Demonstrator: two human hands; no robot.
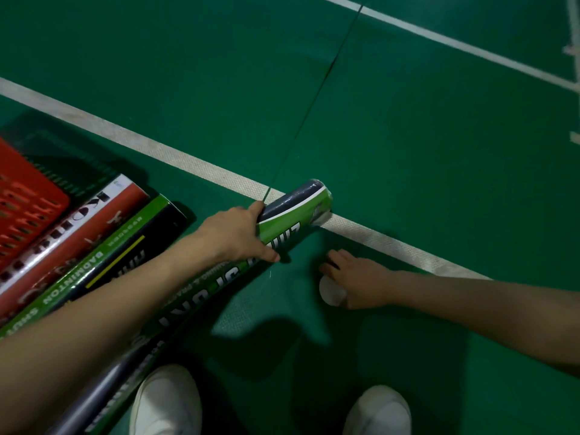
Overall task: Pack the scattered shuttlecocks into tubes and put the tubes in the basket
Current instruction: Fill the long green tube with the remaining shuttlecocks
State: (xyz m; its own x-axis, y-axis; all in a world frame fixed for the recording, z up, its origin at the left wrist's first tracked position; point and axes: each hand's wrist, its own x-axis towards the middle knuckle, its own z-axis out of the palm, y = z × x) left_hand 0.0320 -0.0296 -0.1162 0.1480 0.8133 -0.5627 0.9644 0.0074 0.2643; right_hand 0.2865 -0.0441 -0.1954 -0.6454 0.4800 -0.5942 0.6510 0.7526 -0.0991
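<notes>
My left hand [240, 235] grips a long green and dark tube [301, 211] near its far end; the tube slants over the green court floor, its open end above the white line. My right hand [357, 279] is low on the floor just right of the tube, its fingers curled round a white shuttlecock [331, 291] whose round feather skirt shows under the palm. A red perforated basket [25, 196] lies at the left edge. Two more tubes lie beside it, one red and white [84, 227] and one green and black [125, 255].
A white court line [194, 164] runs diagonally under the tube's end. A dark seam [317, 95] crosses the floor beyond it. My two white shoes [166, 400] stand at the bottom edge. More white lines mark the far right.
</notes>
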